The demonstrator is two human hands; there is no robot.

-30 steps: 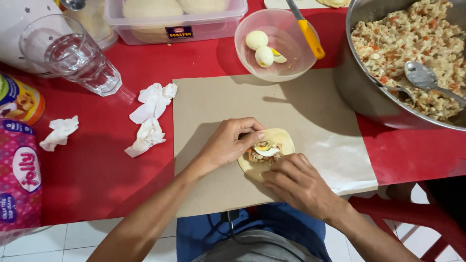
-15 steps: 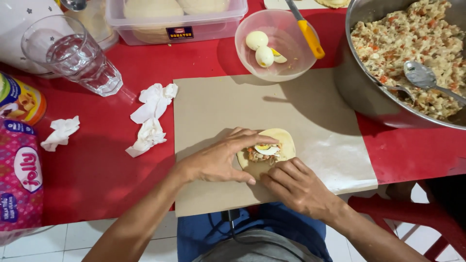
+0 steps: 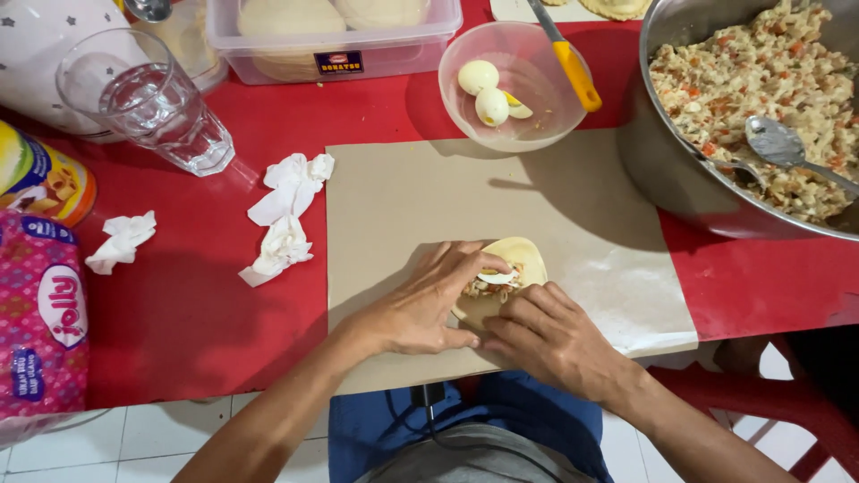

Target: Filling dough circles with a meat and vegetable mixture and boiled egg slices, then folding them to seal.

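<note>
A round disc of pale dough lies on a brown paper sheet, with chopped filling and a slice of boiled egg on it. My left hand rests on the disc's left edge, fingertips touching the filling. My right hand presses the near edge of the dough, fingers lifting it over the filling. Both hands meet at the front of the disc.
A big metal pot of mixed filling with a spoon stands at the right. A clear bowl holds boiled eggs and a yellow-handled knife. A water glass, crumpled tissues, a plastic tub of dough and a pink packet lie left.
My left hand slid down and toward me along the dough's left edge. My right hand stayed at the near edge, folding it slightly higher.
</note>
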